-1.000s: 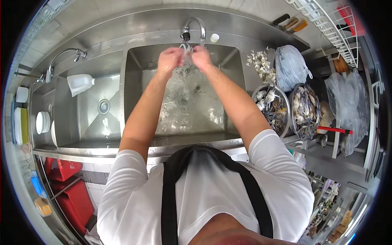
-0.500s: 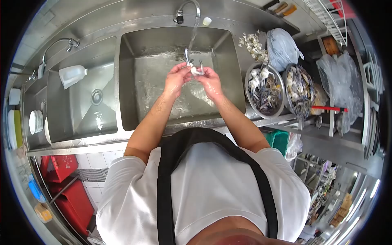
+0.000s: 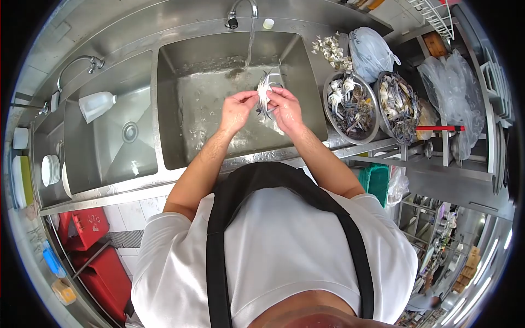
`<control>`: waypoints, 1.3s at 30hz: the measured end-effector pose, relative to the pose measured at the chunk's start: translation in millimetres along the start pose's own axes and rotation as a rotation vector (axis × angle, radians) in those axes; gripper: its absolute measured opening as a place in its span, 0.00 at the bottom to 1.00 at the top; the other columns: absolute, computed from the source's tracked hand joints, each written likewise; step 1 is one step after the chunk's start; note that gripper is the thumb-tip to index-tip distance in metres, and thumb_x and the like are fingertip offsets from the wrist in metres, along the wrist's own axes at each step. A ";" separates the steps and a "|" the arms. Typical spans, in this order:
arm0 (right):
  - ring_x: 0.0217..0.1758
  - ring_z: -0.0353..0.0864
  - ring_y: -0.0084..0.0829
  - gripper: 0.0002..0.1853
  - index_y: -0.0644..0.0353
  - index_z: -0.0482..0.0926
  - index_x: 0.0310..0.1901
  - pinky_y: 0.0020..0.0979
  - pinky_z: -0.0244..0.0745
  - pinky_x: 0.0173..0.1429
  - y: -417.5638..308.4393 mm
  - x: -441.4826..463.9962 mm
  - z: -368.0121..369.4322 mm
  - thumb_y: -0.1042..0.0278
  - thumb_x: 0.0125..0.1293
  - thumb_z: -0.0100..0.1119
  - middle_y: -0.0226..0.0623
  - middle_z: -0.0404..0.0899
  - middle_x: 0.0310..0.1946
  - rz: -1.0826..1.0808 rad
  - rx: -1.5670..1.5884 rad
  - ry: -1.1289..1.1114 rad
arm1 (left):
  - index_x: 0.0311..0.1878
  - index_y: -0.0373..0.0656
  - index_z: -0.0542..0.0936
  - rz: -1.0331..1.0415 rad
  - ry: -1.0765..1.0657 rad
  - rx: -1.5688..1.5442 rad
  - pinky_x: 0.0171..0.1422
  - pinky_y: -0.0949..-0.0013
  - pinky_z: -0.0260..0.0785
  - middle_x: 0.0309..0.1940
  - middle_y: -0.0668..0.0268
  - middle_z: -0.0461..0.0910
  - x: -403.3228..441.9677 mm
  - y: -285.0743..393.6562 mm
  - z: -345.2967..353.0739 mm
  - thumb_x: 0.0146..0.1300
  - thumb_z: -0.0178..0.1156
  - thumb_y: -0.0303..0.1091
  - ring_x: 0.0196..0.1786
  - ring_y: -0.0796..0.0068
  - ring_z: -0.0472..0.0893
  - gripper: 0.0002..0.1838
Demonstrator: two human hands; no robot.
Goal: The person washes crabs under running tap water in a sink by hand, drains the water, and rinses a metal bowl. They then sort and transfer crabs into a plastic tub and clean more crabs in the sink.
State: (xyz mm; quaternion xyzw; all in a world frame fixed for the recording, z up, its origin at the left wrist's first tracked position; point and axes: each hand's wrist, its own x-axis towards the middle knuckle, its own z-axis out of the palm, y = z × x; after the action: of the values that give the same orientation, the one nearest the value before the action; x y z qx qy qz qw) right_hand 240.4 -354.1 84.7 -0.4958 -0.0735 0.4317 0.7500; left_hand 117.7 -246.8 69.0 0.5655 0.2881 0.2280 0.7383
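Over the large metal sink (image 3: 191, 156), my left hand (image 3: 238, 111) pinches the left edge of a pale crab (image 3: 264, 90), its legs spread. On the crab's other side my right hand (image 3: 285, 109) grips it between thumb and fingers. Water runs from the curved tap (image 3: 246, 6) behind the crab into the sink. Right of the sink, a metal bowl (image 3: 358, 140) holds crabs or crab pieces, with a second full bowl (image 3: 402, 104) against it. Small whitish pieces (image 3: 333, 52) lie behind the bowls.
A tied plastic bag (image 3: 371, 53) stands behind the bowls, and clear bags (image 3: 451, 87) lie farther right. The left basin (image 3: 109, 158) holds a white plastic jug (image 3: 97, 106). White plates (image 3: 50, 170) stand at the far left. Red bins (image 3: 101, 279) are below the counter.
Both hands came back from the running tap toward my body, with the crab between them. Its body and spread legs now show more clearly. The view has shifted.
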 end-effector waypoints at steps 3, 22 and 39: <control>0.35 0.76 0.18 0.10 0.65 0.79 0.45 0.21 0.68 0.37 4.7 -0.9 3.5 0.75 0.64 0.66 0.32 0.82 0.37 -0.076 -0.064 -0.012 | 0.50 0.34 0.84 0.016 0.018 0.037 0.47 0.77 0.71 0.40 0.66 0.86 -6.8 8.5 2.2 0.66 0.64 0.32 0.41 0.82 0.80 0.14; 0.33 0.75 0.18 0.10 0.65 0.77 0.46 0.21 0.66 0.33 11.7 -8.9 8.8 0.76 0.65 0.64 0.32 0.80 0.38 -0.033 0.029 0.031 | 0.41 0.33 0.83 -0.067 0.197 -0.116 0.37 0.74 0.73 0.30 0.66 0.84 12.2 -13.4 -5.4 0.64 0.62 0.31 0.31 0.79 0.79 0.09; 0.40 0.82 0.23 0.11 0.62 0.77 0.45 0.23 0.76 0.39 11.8 -17.5 4.9 0.80 0.62 0.66 0.32 0.80 0.40 0.089 0.008 0.026 | 0.44 0.34 0.84 -0.019 0.070 0.021 0.39 0.77 0.70 0.30 0.70 0.82 3.8 -21.3 -4.0 0.67 0.61 0.32 0.32 0.83 0.76 0.11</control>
State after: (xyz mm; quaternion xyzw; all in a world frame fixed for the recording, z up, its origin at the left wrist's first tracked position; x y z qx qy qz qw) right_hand 220.2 -361.9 83.1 -0.5011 -0.0397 0.4585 0.7329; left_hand 118.0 -247.0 47.0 0.5624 0.3213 0.2377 0.7238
